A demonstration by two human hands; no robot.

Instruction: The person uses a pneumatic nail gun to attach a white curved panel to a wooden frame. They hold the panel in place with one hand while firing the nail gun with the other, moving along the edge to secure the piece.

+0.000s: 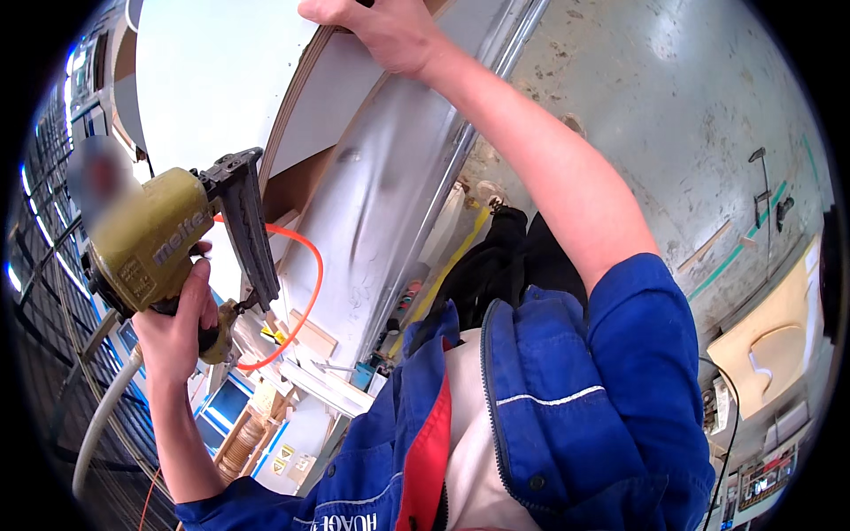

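My left hand (181,323) is wrapped round the grip of a mustard-yellow pneumatic nail gun (155,234), lifted at the left beside a large white board. The gun's long black nail magazine (245,230) points away from the hand, apart from the board. Across the top, my right arm reaches over to the white board (217,84), which has a curved plywood edge. There my right hand (385,31) grips that edge with bent fingers, partly cut off by the frame's top. Below the edge, a second pale panel and a brown wooden piece (297,188) show.
A grey metal-covered bench (354,212) with a rail edge carries the boards. An orange air hose (319,270) loops by the gun. Wood strips (323,385) lie at the bench's near end. At right, clamps (761,199) and a cut plywood sheet (766,332) are on the floor.
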